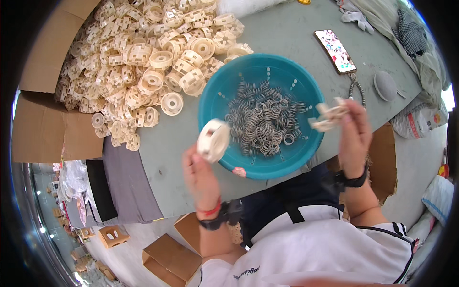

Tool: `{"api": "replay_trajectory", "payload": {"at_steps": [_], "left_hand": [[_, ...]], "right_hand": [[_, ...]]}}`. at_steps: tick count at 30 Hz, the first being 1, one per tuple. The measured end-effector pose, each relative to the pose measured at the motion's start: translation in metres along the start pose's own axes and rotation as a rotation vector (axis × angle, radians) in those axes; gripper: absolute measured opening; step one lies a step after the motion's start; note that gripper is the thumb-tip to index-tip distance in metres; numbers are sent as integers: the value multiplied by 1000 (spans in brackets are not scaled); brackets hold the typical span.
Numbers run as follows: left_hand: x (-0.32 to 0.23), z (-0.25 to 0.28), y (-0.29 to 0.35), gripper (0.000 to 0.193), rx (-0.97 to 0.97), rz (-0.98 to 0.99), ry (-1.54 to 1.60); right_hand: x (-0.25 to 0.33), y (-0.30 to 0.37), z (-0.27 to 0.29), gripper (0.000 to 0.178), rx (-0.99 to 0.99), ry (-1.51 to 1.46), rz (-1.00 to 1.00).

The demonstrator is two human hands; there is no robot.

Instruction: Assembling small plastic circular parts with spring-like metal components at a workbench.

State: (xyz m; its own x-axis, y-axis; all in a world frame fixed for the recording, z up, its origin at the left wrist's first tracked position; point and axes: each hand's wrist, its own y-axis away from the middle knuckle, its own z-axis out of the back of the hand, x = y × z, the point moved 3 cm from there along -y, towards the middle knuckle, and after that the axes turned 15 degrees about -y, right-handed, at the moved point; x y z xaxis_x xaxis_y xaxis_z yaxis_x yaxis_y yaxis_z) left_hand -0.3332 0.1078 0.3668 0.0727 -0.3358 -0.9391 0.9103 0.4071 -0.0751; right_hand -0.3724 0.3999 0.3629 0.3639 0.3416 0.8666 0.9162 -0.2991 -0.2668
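Observation:
Between the fingers of my left hand [201,177] is a round cream plastic part [213,140], held at the near left rim of a teal basin [217,86]. My right hand [356,136] grips a cream plastic piece with prongs [329,116] over the basin's right rim; motion blurs its exact shape. Inside the basin lies a heap of metal coil springs [265,117]. A large pile of similar round cream plastic parts [143,62] covers the table's far left, reaching close to the basin.
The grey-green table [172,172] carries a lit phone [335,51] with a beaded strap and a grey oval object [385,86] at right. White gloves [357,20] lie at the far right. An opened cardboard box [52,126] borders the pile; more cardboard [172,258] is on the floor.

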Motion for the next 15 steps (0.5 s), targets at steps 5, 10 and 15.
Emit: {"api": "replay_trajectory", "payload": {"at_steps": [5,10,15], "left_hand": [[53,97,63,19,151,304,183],[92,170,141,22,642,654,-558],[31,113,59,29,574,336,-510]], "right_hand": [[4,10,171,28,-219,336,-26],[15,30,247,32,-274,883,-106],[-1,5,160,34,-323,854,295]]}}
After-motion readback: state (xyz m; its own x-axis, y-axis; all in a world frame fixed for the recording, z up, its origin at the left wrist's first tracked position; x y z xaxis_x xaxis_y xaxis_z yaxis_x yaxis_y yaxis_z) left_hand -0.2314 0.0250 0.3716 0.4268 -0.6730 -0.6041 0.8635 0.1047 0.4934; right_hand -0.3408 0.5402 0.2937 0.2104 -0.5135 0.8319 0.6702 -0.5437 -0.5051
